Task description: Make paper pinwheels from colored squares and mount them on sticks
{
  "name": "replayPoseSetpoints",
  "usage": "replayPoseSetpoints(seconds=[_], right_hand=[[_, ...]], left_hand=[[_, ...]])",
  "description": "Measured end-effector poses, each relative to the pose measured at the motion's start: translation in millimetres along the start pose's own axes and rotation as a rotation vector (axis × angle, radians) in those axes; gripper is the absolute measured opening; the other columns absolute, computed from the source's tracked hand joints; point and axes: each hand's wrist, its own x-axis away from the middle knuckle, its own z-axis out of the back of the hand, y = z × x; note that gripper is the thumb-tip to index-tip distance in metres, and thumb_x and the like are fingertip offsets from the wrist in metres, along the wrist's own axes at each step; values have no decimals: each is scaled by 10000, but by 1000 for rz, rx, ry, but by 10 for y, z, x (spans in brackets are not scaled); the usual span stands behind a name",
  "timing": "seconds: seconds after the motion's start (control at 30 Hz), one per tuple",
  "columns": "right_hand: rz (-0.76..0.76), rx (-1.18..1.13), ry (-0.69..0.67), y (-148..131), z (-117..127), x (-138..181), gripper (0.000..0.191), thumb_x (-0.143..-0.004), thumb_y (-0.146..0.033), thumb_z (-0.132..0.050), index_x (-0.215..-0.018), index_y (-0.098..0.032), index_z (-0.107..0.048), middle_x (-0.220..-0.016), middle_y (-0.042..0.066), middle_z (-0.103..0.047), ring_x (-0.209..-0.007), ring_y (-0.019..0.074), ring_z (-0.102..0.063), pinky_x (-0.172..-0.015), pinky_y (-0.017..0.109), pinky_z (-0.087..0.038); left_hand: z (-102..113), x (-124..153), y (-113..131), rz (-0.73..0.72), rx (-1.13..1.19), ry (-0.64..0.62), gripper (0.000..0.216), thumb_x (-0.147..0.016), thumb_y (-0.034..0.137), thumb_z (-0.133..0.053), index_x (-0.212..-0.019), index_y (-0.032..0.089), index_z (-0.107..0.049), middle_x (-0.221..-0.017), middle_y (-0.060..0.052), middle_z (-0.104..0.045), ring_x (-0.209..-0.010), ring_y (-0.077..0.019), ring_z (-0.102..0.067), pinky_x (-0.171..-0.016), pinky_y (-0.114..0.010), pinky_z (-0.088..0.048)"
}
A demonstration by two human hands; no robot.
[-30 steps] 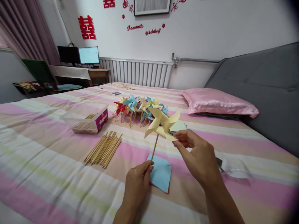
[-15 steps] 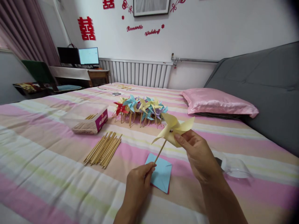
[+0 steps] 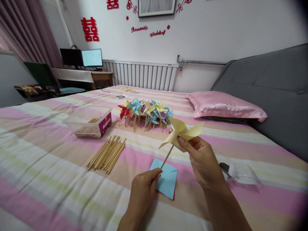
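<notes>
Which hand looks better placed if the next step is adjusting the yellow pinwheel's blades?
The right hand, probably: it holds the yellow pinwheel by its paper, close to the center pin, while the left hand grips the stick below.

Hands (image 3: 201, 157) partly hide the yellow pinwheel (image 3: 180, 129); top edge crops the framed picture (image 3: 157, 8).

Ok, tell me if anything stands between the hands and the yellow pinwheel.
Nothing visible does. The left hand pinches the stick of the yellow pinwheel, and the right hand holds its paper blades near the centre. The blue paper lies on the bed, not in between.
</notes>
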Motion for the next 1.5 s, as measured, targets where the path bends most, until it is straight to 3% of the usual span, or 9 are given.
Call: replayPoseSetpoints(seconds=[0.33, 0.63, 1.03, 1.3, 1.5], right_hand=[[-21, -70, 50, 53, -24, 2, 315, -676, -388, -768, -922, -197, -728, -902, 67, -748, -941, 247, -669, -872, 426, -508], [13, -165, 19, 73, -38, 26, 293, -681, -284, -780, -957, -201, -727, -913, 55, -751, -911, 227, -681, -841, 389, -533], [198, -21, 181, 160, -55, 54, 258, -688, -270, -776, -931, -193, -739, -854, 36, -751, -850, 209, -691, -759, 324, -560], [257, 57, 235, 188, -79, 74, 318, -699, -295, -753, -987, -163, -722, -888, 75, -745, -871, 251, -686, -800, 401, -549], [270, 43, 251, 193, -86, 87, 286, -702, -292, -751, -960, -171, -735, -862, 62, -746, -853, 235, -687, -760, 353, -557]], left_hand=[[-10, -6, -11, -6, -6, 3, 260, -880, 183, -483, -1002, 198, -712, -983, -37, -744, -869, -186, -706, -764, -261, -541], [-9, 14, -7, -26, 8, -5, 262, -876, 174, -483, -998, 195, -713, -972, -36, -747, -856, -185, -707, -751, -259, -541], [13, 2, 19, 10, 24, -60, 274, -879, 171, -466, -991, 195, -715, -986, -36, -744, -871, -191, -705, -747, -260, -539], [28, 8, 27, 1, 38, -68, 270, -878, 160, -467, -983, 199, -713, -966, -26, -747, -858, -182, -705, -736, -246, -532], [42, 17, 39, -17, 39, -61, 267, -883, 164, -467, -976, 199, -715, -971, -27, -747, -860, -178, -706, -737, -242, -529]])
